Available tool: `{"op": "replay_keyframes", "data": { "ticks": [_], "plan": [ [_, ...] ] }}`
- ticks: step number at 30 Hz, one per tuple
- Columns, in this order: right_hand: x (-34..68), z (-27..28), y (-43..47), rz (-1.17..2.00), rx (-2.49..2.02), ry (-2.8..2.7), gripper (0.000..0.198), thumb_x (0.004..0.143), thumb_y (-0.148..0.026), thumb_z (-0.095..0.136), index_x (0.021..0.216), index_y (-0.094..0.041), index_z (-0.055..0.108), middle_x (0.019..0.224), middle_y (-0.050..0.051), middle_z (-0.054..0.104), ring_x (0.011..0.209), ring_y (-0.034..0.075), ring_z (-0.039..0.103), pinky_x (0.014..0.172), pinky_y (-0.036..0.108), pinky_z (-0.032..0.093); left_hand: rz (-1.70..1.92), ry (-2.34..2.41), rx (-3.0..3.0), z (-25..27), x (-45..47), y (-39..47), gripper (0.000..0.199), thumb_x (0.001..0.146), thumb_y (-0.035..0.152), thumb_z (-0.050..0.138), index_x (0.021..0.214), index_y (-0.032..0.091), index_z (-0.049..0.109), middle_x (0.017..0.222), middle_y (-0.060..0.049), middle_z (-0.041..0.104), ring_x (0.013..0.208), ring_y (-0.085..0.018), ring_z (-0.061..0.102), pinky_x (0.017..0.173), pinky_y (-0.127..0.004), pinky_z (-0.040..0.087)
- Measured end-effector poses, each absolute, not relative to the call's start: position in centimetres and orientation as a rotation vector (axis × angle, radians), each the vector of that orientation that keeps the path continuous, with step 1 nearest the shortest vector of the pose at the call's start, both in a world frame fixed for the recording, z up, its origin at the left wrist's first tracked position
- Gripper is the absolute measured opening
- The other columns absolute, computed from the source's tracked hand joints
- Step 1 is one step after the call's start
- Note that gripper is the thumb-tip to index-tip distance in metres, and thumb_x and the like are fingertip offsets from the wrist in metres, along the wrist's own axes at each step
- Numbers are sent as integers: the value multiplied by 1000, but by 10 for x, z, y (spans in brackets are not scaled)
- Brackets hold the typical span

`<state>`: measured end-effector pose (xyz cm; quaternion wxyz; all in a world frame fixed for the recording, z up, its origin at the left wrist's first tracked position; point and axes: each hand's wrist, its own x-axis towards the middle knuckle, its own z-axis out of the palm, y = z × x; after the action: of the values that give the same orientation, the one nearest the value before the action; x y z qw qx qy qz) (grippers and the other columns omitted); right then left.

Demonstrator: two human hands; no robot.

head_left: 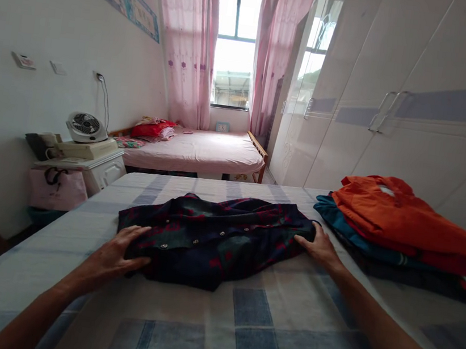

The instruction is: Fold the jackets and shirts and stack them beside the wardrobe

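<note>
A dark navy jacket (207,240) with red and green patches and several metal buttons lies partly folded across the bed in front of me. My left hand (121,257) grips its left end, thumb on the near side and fingers over the top. At the opposite end, my right hand (317,245) pinches the jacket's right edge between thumb and fingers. The cloth between both hands rests on the sheet, somewhat rumpled.
To the right sits a pile of folded clothes (403,220), orange on top. The blue-and-white checked sheet (177,333) covers the bed. Beyond are a pink bed (210,151), a fan (87,126) on a white cabinet (103,166), and a tall wardrobe (348,149).
</note>
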<state>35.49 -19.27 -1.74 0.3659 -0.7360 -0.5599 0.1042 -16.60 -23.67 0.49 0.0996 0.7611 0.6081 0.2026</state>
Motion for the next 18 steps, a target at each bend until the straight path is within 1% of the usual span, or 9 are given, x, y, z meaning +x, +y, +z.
{"op": "replay_keyframes", "data": {
  "ticks": [2, 4, 5, 8, 11, 12, 14, 16, 18],
  "plan": [
    [343, -12, -188, 239, -1915, -1522, 44, 64, -27, 60, 107, -15, 60, 95, 10, 65, 92, 25, 60, 83, 36, 46, 609, 1713, 2267, 14, -153, -239, 44, 73, 35, 54, 114, 20, 62, 114, -7, 63, 103, -25, 61, 92, -34, 47],
    [334, 2, -188, 257, -1904, -1545, 32, 64, -22, 54, 94, -16, 63, 82, 6, 65, 78, 21, 60, 75, 32, 47, 688, 1694, 2241, 31, -144, -241, 37, 71, 29, 50, 103, 19, 67, 103, -6, 66, 94, -23, 64, 88, -33, 48],
    [331, 13, -191, 260, -1878, -1536, 29, 65, -22, 52, 92, -17, 62, 77, 4, 63, 71, 19, 59, 70, 31, 47, 748, 1691, 2229, 42, -142, -243, 36, 69, 28, 50, 100, 19, 67, 101, -5, 67, 94, -23, 63, 87, -33, 48],
    [332, 50, -222, 307, -1735, -1470, 30, 68, -30, 50, 95, -19, 58, 68, -1, 58, 54, 15, 52, 55, 29, 44, 906, 1680, 2220, 75, -152, -256, 35, 68, 32, 55, 98, 23, 69, 100, -4, 67, 94, -25, 62, 88, -33, 48],
    [351, 72, -276, 465, -1655, -1504, 27, 68, -35, 57, 92, -23, 55, 59, -4, 53, 49, 15, 49, 48, 28, 43, 892, 1663, 2225, 89, -180, -281, 30, 66, 36, 60, 93, 31, 72, 100, -1, 68, 95, -26, 62, 86, -34, 50],
    [361, 71, -295, 521, -1650, -1560, 26, 67, -37, 59, 89, -25, 55, 60, -3, 55, 50, 15, 51, 48, 29, 45, 825, 1648, 2211, 87, -190, -291, 29, 65, 37, 61, 91, 33, 73, 100, 0, 69, 96, -27, 63, 85, -34, 51],
    [385, 57, -329, 625, -1698, -1655, 23, 70, -42, 60, 89, -28, 59, 71, 1, 64, 60, 21, 60, 51, 33, 50, 613, 1596, 2152, 74, -206, -309, 30, 62, 40, 65, 91, 39, 74, 100, 2, 71, 96, -29, 64, 82, -34, 54],
    [408, 34, -353, 700, -1777, -1720, 28, 67, -46, 64, 92, -33, 65, 96, 5, 69, 84, 28, 66, 66, 39, 55, 443, 1594, 2078, 57, -215, -323, 36, 60, 45, 67, 96, 43, 72, 105, 3, 71, 99, -32, 64, 83, -37, 55],
    [423, 15, -365, 673, -1860, -1700, 32, 65, -49, 66, 94, -37, 68, 109, 6, 68, 98, 32, 63, 77, 43, 55, 425, 1692, 2006, 43, -216, -329, 42, 61, 52, 66, 101, 44, 70, 113, 3, 68, 107, -34, 61, 84, -41, 55]
  ]
}}
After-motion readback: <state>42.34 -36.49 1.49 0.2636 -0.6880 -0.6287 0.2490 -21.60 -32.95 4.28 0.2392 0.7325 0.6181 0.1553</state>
